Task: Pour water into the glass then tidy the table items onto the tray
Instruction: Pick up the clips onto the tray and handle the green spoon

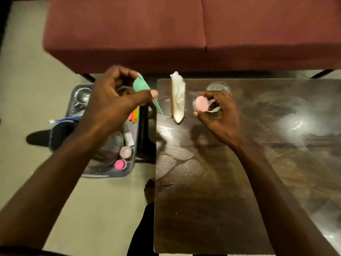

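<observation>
Judging from the head view, tidying is well under way: the dark rectangular tray (pixel 73 100) beside the dark glossy wooden table (pixel 212 182) already carries steel dishes and two small pink-lidded pots, while the upright wooden holder stuffed with white tissue (pixel 177 100) and the clear drinking glass (pixel 218 87) remain on the table, and whether the glass holds water cannot be told. The left hand (pixel 114 95) hangs over the tray, thumb and forefinger pinched on a mint-green plastic spoon (pixel 145 91). The right hand (pixel 219 115) is curled over the table, holding a small clear container with a pink round lid (pixel 202 106) just before the glass.
</observation>
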### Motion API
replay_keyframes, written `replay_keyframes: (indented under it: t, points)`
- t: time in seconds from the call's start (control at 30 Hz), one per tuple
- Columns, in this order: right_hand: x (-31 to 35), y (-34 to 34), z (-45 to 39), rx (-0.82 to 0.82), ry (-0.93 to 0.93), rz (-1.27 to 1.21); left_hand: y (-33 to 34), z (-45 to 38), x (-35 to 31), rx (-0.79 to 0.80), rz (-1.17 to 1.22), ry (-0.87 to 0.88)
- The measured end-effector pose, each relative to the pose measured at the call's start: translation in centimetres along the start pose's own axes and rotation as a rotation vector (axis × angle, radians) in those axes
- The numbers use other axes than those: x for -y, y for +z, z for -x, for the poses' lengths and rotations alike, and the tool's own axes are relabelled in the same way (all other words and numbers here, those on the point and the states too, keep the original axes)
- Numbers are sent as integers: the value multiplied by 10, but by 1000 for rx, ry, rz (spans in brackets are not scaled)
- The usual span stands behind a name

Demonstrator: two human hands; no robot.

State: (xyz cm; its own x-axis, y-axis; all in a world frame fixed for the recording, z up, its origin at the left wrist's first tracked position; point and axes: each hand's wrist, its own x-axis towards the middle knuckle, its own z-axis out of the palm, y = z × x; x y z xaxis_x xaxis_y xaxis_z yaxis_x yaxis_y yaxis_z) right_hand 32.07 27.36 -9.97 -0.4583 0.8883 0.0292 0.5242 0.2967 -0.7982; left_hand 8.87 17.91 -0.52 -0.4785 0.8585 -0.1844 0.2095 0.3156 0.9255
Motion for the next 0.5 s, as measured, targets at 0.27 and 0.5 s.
replay_keyframes:
  t: [0.27, 0.5]
  points:
    - [63, 77, -46, 227, -144, 107, -80, -14, 49, 9, -189, -124]
    - [66, 160, -60, 454, -300, 446, -93, -46, 56, 48, -274, -91]
